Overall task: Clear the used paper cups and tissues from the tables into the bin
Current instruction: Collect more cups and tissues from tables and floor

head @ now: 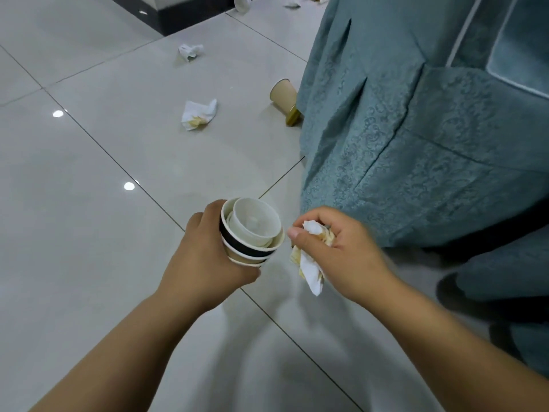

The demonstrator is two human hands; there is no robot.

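The floor (89, 203) is glossy pale tile with dark joint lines. On the right, a teal patterned tablecloth (416, 144) drapes from the table down to the floor. No bin is in view.

**Left grip** (205, 257): curled round the side wall of a stack of paper cups (252, 233).
- The stack is held upright, mouths up, with a white cup nested inside a black-banded one and further rims showing below.
- Nesting appears to let one grip carry several cups and leave the other free.
- The upright hold would keep any dregs inside.

**Right grip** (335, 251): clenched on a crumpled tissue (310, 272), white with yellowish stains.
- Thumb and curled fingers pinch the upper wad, and a loose tail hangs below the palm.
- The tissue is just beside the rim of the stack; contact cannot be confirmed.
- The position suggests the tissue is meant for the top cup. This is a judgement only.

**Items lying on the floor:**
- A stained tissue (199, 114) lies ahead, with a second tissue (190, 51) beyond it.
- A tan cup (283, 93) lies on its side against a gold table leg (294, 115) at the hem of the cloth.
- Another cup (242, 3) lies at the top edge of the view.

Both grips are occupied, so any further pickup likely calls for freeing the right grip first.
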